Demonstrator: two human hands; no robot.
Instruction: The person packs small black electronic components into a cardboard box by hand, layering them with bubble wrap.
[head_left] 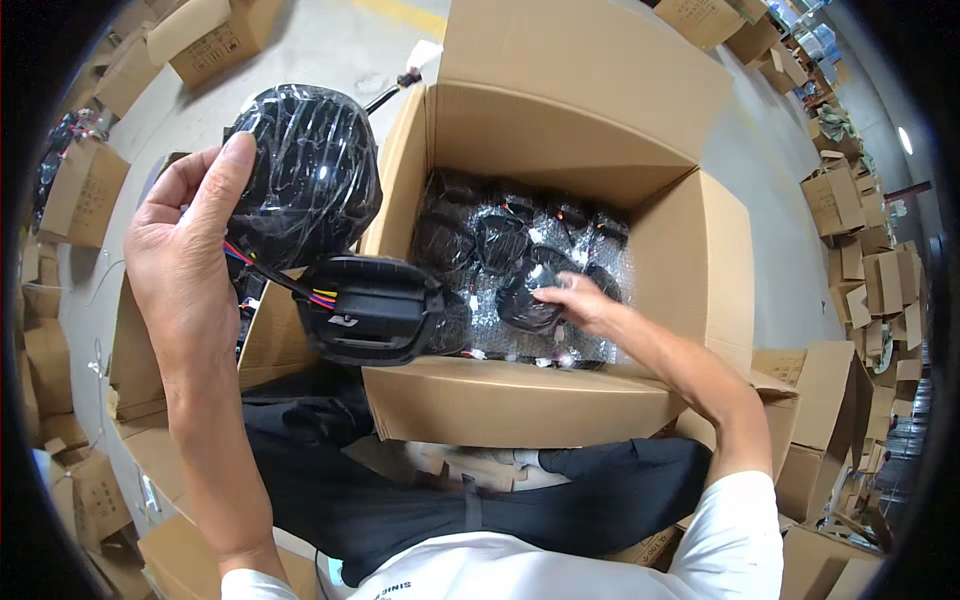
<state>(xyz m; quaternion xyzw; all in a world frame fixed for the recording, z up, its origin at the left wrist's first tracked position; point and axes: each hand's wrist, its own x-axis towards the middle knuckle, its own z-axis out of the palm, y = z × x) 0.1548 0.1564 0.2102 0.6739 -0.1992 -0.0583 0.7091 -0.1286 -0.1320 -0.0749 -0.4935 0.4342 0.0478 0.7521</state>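
Observation:
Up at the left, my left hand grips a rounded black unit wrapped in shiny clear film, thumb on its near face. Below it hangs a black plastic housing with red, yellow and blue wires at its back; a cable runs between the two. A dark lead with a white plug sticks out behind the wrapped unit. Inside the open carton, my right hand is closed on a film-wrapped black part, its fingers partly hidden. Several similar wrapped parts lie in rows around it, over bubble wrap.
The carton's flaps stand folded outward, the near one by my legs. Another open carton stands at the left, partly behind my left arm. Many cardboard boxes crowd the right side, and more boxes line the left.

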